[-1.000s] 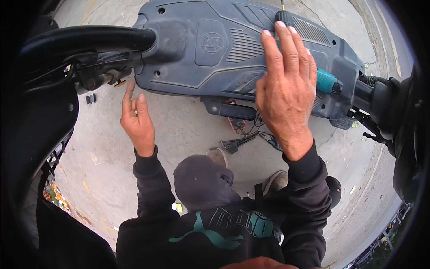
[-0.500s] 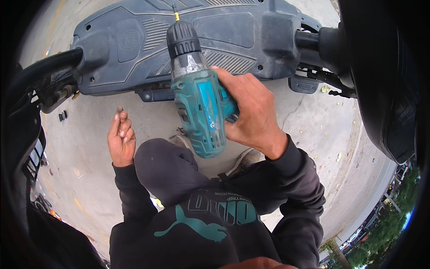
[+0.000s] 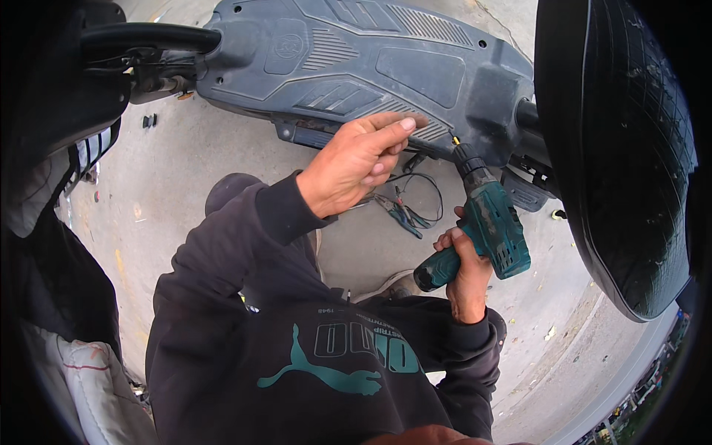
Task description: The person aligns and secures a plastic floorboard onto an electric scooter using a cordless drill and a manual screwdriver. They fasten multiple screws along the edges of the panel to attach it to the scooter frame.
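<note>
My right hand (image 3: 469,278) grips the handle of a teal and black cordless drill (image 3: 498,222), its chuck and yellow-collared bit pointing up and left toward the footboard. Over the near edge of the footboard, my left hand (image 3: 348,165) is closed in a pinch, thumb against fingertips. Whatever may be between those fingers is too small to make out. The dark grey plastic footboard (image 3: 419,78) of a scooter spans the far side, with ribbed panels and several screw holes. The bit's tip shows close to the board's near right part; whether they touch, I cannot tell.
Pliers (image 3: 404,216) and thin dark cables lie on the concrete between my feet and the scooter. A large black seat (image 3: 615,163) stands at the right. On the left are a black frame tube (image 3: 148,35) and pale cloth (image 3: 93,378). Small black pieces (image 3: 150,120) sit on the ground.
The drill has moved right and away from my head, its bit turned toward the footboard. My left hand has moved right and forward, still pinched. The scooter appears shifted right in view.
</note>
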`<state>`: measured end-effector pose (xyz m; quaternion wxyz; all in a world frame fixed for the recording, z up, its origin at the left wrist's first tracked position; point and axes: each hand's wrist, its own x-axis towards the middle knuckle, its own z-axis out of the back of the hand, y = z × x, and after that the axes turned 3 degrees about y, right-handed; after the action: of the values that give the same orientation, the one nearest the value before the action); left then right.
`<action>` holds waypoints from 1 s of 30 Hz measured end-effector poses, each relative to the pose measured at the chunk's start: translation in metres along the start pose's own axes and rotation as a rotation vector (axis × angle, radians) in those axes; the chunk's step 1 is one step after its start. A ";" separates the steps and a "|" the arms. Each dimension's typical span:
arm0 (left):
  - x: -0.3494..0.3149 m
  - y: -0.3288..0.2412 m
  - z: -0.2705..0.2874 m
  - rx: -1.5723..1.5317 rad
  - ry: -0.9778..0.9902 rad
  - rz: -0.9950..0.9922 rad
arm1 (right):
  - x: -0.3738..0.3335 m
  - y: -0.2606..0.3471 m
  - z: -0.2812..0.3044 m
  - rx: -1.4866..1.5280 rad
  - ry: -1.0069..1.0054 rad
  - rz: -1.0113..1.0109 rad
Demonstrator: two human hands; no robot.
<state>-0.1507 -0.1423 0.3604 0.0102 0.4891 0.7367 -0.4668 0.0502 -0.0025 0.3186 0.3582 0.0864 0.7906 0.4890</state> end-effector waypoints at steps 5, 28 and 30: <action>0.034 0.036 0.024 -0.156 -0.057 -0.042 | -0.001 0.016 -0.007 0.064 0.049 -0.013; 0.024 0.053 0.025 -0.461 0.040 -0.160 | -0.050 0.014 -0.011 -0.179 0.178 0.061; 0.023 0.053 0.027 -0.479 0.042 -0.170 | -0.048 0.014 -0.012 -0.180 0.188 0.059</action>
<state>-0.1363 -0.1399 0.2984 0.0711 0.4189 0.8647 -0.2678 0.0745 -0.0279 0.3567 0.2743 0.0310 0.7708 0.5741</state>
